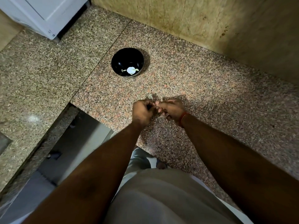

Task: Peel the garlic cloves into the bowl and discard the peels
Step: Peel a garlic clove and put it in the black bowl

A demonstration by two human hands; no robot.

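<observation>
Two hands meet over the counter [210,97] near its front edge, knuckles up, fingers curled inward toward each other. The left hand [142,111] and the right hand [172,109] both close on something small between their fingertips, presumably a garlic clove [157,103]; only a pale pinkish tip shows between the thumbs, so which way it points and how its long axis runs cannot be made out. A red thread band [183,118] circles the right wrist.

Just beyond the hands, toward the back edge, a pale scrap of peel [150,96] lies on the speckled stone, partly hidden by the knuckles. Farther back, well apart from the hands, stands a black bowl [119,62], upright, holding a whitish piece [130,70] and a few smaller pale bits; whether these are cloves or skin is hard to tell. At the far left corner a white appliance [48,15] is cut off by the frame.
</observation>
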